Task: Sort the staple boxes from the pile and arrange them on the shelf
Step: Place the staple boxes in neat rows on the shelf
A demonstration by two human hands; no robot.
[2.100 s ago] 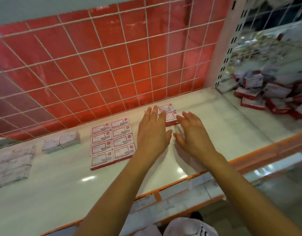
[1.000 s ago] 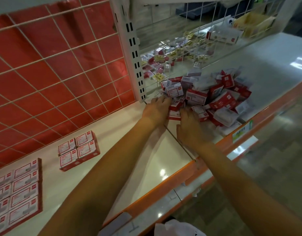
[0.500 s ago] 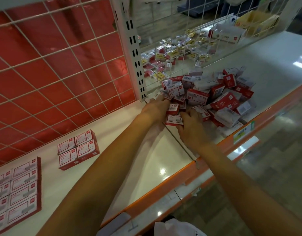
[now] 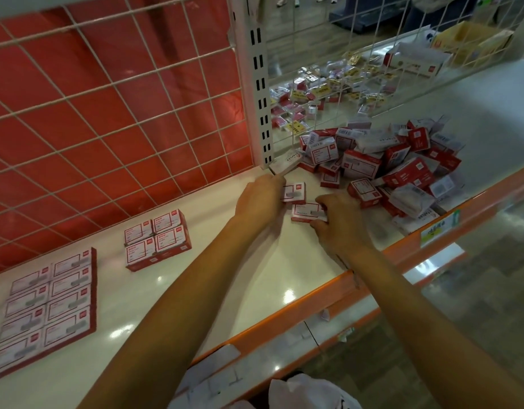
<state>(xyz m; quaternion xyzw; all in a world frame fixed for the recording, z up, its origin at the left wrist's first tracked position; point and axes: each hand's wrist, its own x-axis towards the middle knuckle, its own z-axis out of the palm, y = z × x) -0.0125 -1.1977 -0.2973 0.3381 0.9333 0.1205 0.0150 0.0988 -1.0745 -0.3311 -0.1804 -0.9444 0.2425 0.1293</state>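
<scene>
A loose pile of red-and-white staple boxes [image 4: 390,169] lies on the right part of the white shelf [image 4: 255,267]. My left hand [image 4: 259,199] grips one small staple box [image 4: 294,192] at the pile's near left edge. My right hand [image 4: 339,221] grips another staple box [image 4: 306,211] just in front of it. Both boxes lie label up on the shelf, apart from the pile. A block of arranged boxes [image 4: 157,239] sits mid-left, and a larger flat grid of boxes [image 4: 46,308] lies at the far left.
A white wire grid over a red panel [image 4: 107,113] backs the shelf. A white slotted upright [image 4: 259,84] stands beside the pile. Behind the mesh lie several small packets [image 4: 322,90] and a carton [image 4: 414,62]. An orange rail [image 4: 328,290] edges the shelf front.
Two seconds ago both hands lay flat by the arranged boxes. They reached right into the pile, and each has now drawn one box out toward me.
</scene>
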